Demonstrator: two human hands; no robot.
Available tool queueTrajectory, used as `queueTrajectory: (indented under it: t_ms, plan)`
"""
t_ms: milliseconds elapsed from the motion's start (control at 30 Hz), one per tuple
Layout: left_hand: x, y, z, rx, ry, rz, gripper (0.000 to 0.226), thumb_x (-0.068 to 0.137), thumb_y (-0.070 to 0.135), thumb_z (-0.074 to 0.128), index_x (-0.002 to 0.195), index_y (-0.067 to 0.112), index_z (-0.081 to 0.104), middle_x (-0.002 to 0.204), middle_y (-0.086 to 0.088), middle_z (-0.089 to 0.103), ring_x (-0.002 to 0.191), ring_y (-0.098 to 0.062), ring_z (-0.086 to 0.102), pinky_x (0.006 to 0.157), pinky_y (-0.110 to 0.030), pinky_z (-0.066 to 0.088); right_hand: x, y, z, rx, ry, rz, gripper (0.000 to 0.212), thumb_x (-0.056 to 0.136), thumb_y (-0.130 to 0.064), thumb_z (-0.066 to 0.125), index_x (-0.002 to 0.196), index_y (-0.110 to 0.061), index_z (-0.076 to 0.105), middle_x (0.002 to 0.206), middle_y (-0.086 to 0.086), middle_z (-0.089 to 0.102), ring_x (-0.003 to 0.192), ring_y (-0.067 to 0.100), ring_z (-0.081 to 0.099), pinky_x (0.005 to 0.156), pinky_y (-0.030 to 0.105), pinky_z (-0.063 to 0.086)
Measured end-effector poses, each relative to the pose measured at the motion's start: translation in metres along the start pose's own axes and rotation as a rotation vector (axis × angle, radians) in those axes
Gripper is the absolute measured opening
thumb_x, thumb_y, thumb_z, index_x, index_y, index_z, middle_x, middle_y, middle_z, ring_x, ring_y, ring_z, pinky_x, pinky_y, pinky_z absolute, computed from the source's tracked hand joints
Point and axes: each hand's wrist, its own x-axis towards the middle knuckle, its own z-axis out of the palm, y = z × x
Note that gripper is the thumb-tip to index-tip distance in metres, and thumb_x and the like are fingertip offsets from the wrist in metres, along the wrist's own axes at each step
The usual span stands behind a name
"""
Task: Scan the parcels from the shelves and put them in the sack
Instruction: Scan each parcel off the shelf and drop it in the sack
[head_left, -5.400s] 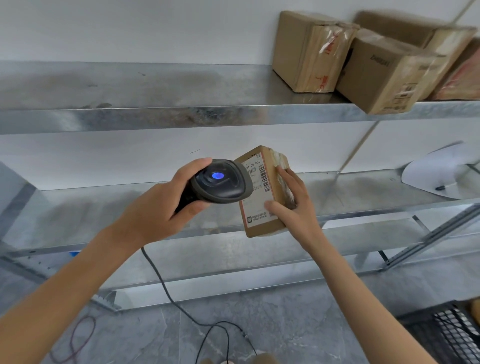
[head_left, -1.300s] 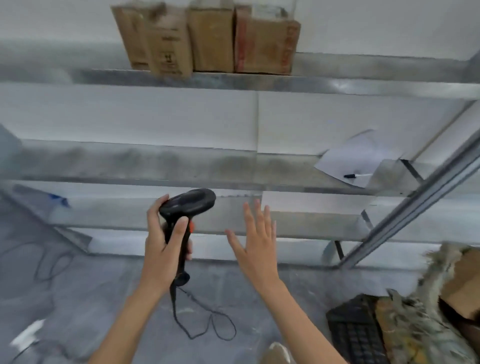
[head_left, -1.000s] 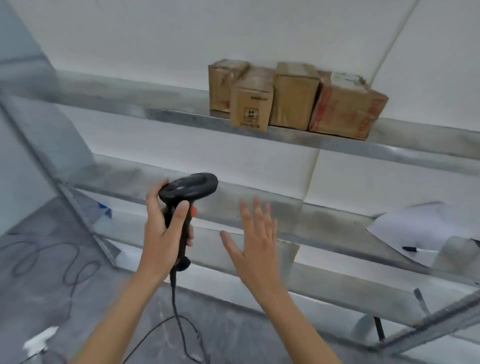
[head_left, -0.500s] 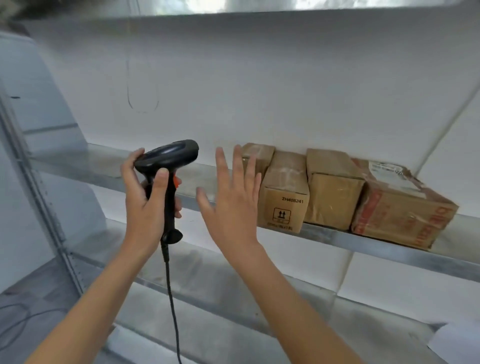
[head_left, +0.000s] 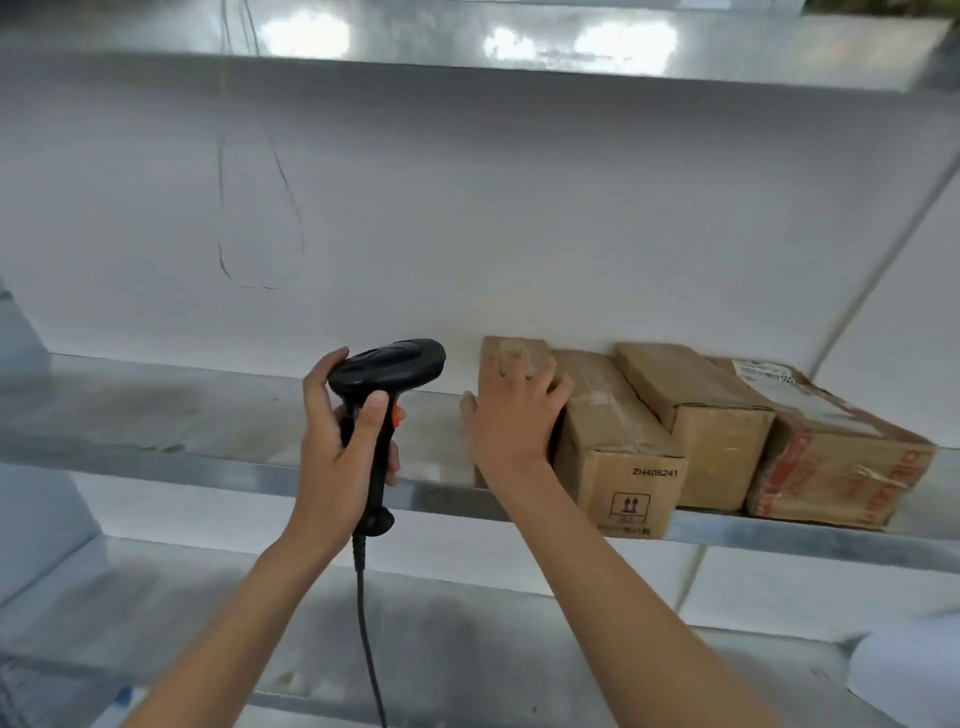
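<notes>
My right hand (head_left: 511, 415) takes the leftmost parcel (head_left: 514, 358) at the frame centre.

My fingers curl over its top and thumb presses its left side; it runs lengthwise toward the wall on the shelf (head_left: 208, 415), touching the next parcel (head_left: 618, 447) at its right. My left hand (head_left: 340, 441), just beside, grips the scanner (head_left: 389, 374), so I judge the right should pull it out.

A white wall (head_left: 519, 208) stands behind shiny metal shelves (head_left: 156, 415). Above the wall, the top shelf (head_left: 467, 47) shines with bright light spots.
</notes>
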Motion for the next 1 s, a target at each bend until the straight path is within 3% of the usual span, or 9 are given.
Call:
queueTrajectory:
  t_ms: [67, 133, 300, 433, 567, 700, 800, 900, 1000]
  plan:
    - [0.003, -0.008, -0.006, -0.047, -0.028, -0.023, 0.037, 0.104, 0.024, 0.047, 0.135, 0.038, 0.035, 0.082, -0.002, 0.065, 0.051, -0.025, 0.051, 0.045, -0.032, 0.047, -0.005, -0.002, 0.004, -0.002, 0.125, 0.034, 0.039, 0.080, -0.031, 0.073, 0.116, -0.016, 0.069, 0.129, 0.009, 0.064, 0.117, 0.044, 0.055, 0.091, 0.056, 0.046]
    - [0.003, -0.014, -0.014, -0.105, -0.031, -0.058, 0.036, 0.105, 0.022, 0.046, 0.136, 0.036, 0.035, 0.082, -0.002, 0.064, 0.049, -0.025, 0.051, 0.044, -0.031, 0.047, -0.016, -0.005, 0.008, 0.067, 0.288, 0.006, 0.035, 0.071, -0.025, 0.080, 0.103, -0.013, 0.073, 0.122, 0.010, 0.069, 0.106, 0.043, 0.061, 0.081, 0.055, 0.048]
    - [0.000, -0.024, -0.026, -0.248, 0.052, -0.167, 0.030, 0.105, 0.027, 0.047, 0.134, 0.031, 0.038, 0.082, -0.003, 0.067, 0.053, -0.024, 0.061, 0.051, -0.030, 0.055, -0.068, -0.025, 0.014, 0.177, 0.636, -0.139, 0.039, 0.086, -0.028, 0.069, 0.123, -0.016, 0.068, 0.137, 0.005, 0.061, 0.120, 0.035, 0.056, 0.092, 0.055, 0.041]
    - [-0.005, -0.036, -0.038, -0.386, 0.125, -0.327, 0.030, 0.104, 0.035, 0.047, 0.132, 0.028, 0.039, 0.098, -0.012, 0.069, 0.091, -0.029, 0.074, 0.077, -0.034, 0.060, -0.109, -0.042, 0.020, 0.364, 0.752, -0.136, 0.042, 0.087, -0.027, 0.070, 0.128, -0.017, 0.066, 0.139, 0.003, 0.061, 0.129, 0.030, 0.051, 0.103, 0.048, 0.037]
    - [-0.009, -0.036, -0.048, -0.456, 0.124, -0.474, 0.014, 0.105, 0.038, 0.047, 0.119, 0.039, 0.045, 0.105, -0.007, 0.073, 0.094, -0.021, 0.074, 0.084, -0.042, 0.061, -0.135, -0.063, 0.020, 0.630, 0.760, -0.068, 0.045, 0.090, -0.026, 0.067, 0.133, -0.019, 0.056, 0.141, 0.002, 0.057, 0.136, 0.028, 0.046, 0.111, 0.045, 0.037]
    - [-0.004, -0.027, -0.060, -0.568, 0.137, -0.448, 0.026, 0.105, 0.038, 0.045, 0.129, 0.029, 0.042, 0.093, -0.003, 0.075, 0.094, -0.028, 0.072, 0.081, -0.045, 0.062, -0.142, -0.070, 0.010, 0.689, 0.665, 0.061, 0.051, 0.090, -0.035, 0.064, 0.137, -0.025, 0.046, 0.141, -0.002, 0.050, 0.132, 0.027, 0.047, 0.105, 0.054, 0.043]
    - [-0.008, -0.025, -0.066, -0.499, 0.145, -0.362, 0.026, 0.106, 0.038, 0.044, 0.130, 0.029, 0.041, 0.096, -0.003, 0.074, 0.093, -0.020, 0.073, 0.078, -0.037, 0.061, -0.140, -0.074, -0.005, 0.490, 0.590, 0.043, 0.065, 0.082, -0.043, 0.075, 0.136, -0.023, 0.044, 0.137, 0.000, 0.050, 0.126, 0.029, 0.050, 0.102, 0.065, 0.042]
    - [-0.015, -0.026, -0.071, -0.424, 0.164, -0.295, 0.032, 0.106, 0.035, 0.045, 0.137, 0.027, 0.039, 0.111, -0.009, 0.070, 0.094, -0.013, 0.070, 0.070, -0.024, 0.057, -0.132, -0.081, -0.015, 0.158, 0.518, 0.091, 0.085, 0.069, -0.052, 0.081, 0.138, -0.020, 0.044, 0.130, 0.004, 0.059, 0.120, 0.030, 0.058, 0.106, 0.077, 0.027]
    - [-0.014, -0.028, -0.081, -0.380, 0.192, -0.243, 0.041, 0.102, 0.045, 0.051, 0.139, 0.031, 0.039, 0.119, -0.003, 0.066, 0.110, -0.023, 0.066, 0.084, -0.033, 0.059, -0.126, -0.080, -0.013, 0.185, 0.472, 0.098, 0.101, 0.058, -0.053, 0.089, 0.139, -0.015, 0.042, 0.127, 0.007, 0.063, 0.113, 0.031, 0.063, 0.103, 0.074, 0.036]
